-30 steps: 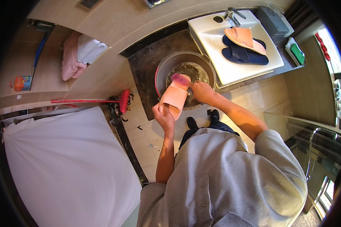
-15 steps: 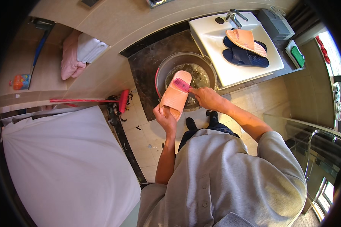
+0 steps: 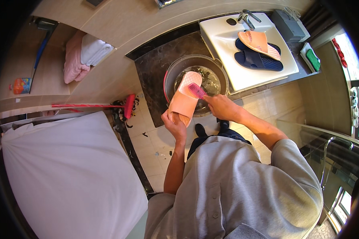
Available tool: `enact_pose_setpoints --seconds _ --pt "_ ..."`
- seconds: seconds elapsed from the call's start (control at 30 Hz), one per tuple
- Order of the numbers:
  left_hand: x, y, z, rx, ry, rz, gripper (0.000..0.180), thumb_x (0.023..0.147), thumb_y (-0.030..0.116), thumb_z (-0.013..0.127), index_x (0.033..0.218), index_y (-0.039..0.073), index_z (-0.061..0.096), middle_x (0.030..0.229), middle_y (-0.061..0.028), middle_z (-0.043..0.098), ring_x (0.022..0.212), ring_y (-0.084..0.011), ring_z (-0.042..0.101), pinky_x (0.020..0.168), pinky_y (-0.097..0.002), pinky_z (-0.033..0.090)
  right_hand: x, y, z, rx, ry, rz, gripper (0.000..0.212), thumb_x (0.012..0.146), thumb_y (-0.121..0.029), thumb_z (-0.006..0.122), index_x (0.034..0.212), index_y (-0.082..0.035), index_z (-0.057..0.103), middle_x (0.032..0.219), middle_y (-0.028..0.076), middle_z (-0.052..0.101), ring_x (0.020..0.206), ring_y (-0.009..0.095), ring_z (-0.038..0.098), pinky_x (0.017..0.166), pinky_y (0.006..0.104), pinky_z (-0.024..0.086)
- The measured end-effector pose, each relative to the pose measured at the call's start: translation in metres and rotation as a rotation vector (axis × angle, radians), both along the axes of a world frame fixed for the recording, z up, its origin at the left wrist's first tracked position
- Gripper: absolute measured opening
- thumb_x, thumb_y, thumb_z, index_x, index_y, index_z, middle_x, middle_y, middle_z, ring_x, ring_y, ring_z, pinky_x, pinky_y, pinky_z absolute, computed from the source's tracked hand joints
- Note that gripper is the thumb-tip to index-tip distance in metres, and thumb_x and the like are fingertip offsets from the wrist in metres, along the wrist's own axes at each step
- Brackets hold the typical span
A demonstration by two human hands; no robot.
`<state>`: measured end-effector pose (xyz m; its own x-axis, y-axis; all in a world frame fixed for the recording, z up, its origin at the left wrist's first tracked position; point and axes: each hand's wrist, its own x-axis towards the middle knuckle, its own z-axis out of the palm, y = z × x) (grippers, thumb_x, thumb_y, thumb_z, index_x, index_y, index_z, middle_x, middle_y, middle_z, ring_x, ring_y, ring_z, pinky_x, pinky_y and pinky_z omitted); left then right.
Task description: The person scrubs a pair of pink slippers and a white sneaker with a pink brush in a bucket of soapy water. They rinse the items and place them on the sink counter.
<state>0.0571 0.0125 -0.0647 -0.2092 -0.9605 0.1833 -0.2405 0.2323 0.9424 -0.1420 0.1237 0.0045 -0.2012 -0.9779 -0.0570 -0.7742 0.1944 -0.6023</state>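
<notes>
My left hand (image 3: pixel 175 124) is closed around the heel end of a peach slide slipper (image 3: pixel 184 102), its toe end pointing away from me. A pink scrubbing brush (image 3: pixel 196 90) is gripped by its handle in my right hand (image 3: pixel 220 106). The brush head lies against the slipper's footbed near the toe, just beyond the strap. Both are held above a dark basin (image 3: pixel 172 67) with bubbly water (image 3: pixel 212 81) in it. The slipper hides part of the water and the near rim.
A white sink (image 3: pixel 243 81) on the dark counter (image 3: pixel 149 75) holds a peach slipper (image 3: pixel 254 40) resting on dark navy slippers (image 3: pixel 253 60). A faucet (image 3: pixel 247 18) stands behind. A red broom (image 3: pixel 129 106) lies left, beside a white-covered surface (image 3: pixel 71 167).
The brush has shifted slightly right and toward me, turning at an angle on the footbed. My right hand moved a little with it; my left hand and the slipper stay nearly put.
</notes>
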Motion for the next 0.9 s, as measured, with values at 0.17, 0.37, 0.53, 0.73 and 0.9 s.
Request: enact_pose_setpoints --seconds 0.17,0.37,0.53,0.73,0.9 --pt "0.001 0.001 -0.001 -0.003 -0.011 -0.001 0.026 0.097 0.010 0.060 0.117 -0.005 0.053 0.113 -0.0155 0.060 0.107 -0.0271 0.059 0.098 -0.0379 0.045 -0.007 -0.017 -0.022 0.085 0.128 -0.094 0.019 0.082 -0.006 0.059 0.098 0.004 0.062 0.076 0.025 0.069 0.072 0.042 0.070 0.064 0.0501 0.057" --pt "-0.002 0.002 0.001 0.002 -0.027 -0.001 0.027 0.097 0.012 0.060 0.117 -0.005 0.053 0.113 -0.0157 0.060 0.108 -0.0268 0.058 0.098 -0.0378 0.045 -0.022 -0.043 -0.075 0.124 0.183 -0.196 0.022 0.082 -0.006 0.059 0.103 0.002 0.063 0.077 0.026 0.068 0.075 0.042 0.070 0.067 0.0515 0.056" --pt "0.000 0.002 0.003 -0.001 0.001 0.001 0.027 0.098 0.012 0.060 0.117 -0.005 0.053 0.114 -0.0159 0.059 0.108 -0.0263 0.058 0.098 -0.0375 0.045 -0.016 -0.011 -0.011 0.109 -0.085 -0.029 0.017 0.084 -0.010 0.059 0.093 0.003 0.065 0.084 0.029 0.069 0.079 0.044 0.070 0.074 0.0506 0.057" --pt "0.002 0.001 -0.002 -0.015 -0.001 -0.004 0.027 0.098 0.012 0.059 0.117 -0.005 0.052 0.114 -0.0161 0.059 0.109 -0.0270 0.057 0.099 -0.0378 0.044 -0.011 -0.004 -0.002 0.107 0.030 -0.071 0.016 0.084 -0.008 0.059 0.091 0.003 0.069 0.082 0.027 0.070 0.080 0.043 0.071 0.072 0.0507 0.057" --pt "0.001 0.000 -0.004 -0.028 -0.022 -0.004 0.029 0.098 0.014 0.061 0.118 -0.005 0.053 0.114 -0.0168 0.060 0.108 -0.0275 0.058 0.098 -0.0382 0.044 -0.015 -0.044 -0.048 0.223 0.142 -0.158 0.020 0.080 -0.008 0.061 0.097 0.002 0.064 0.081 0.024 0.070 0.080 0.042 0.070 0.073 0.0511 0.057"
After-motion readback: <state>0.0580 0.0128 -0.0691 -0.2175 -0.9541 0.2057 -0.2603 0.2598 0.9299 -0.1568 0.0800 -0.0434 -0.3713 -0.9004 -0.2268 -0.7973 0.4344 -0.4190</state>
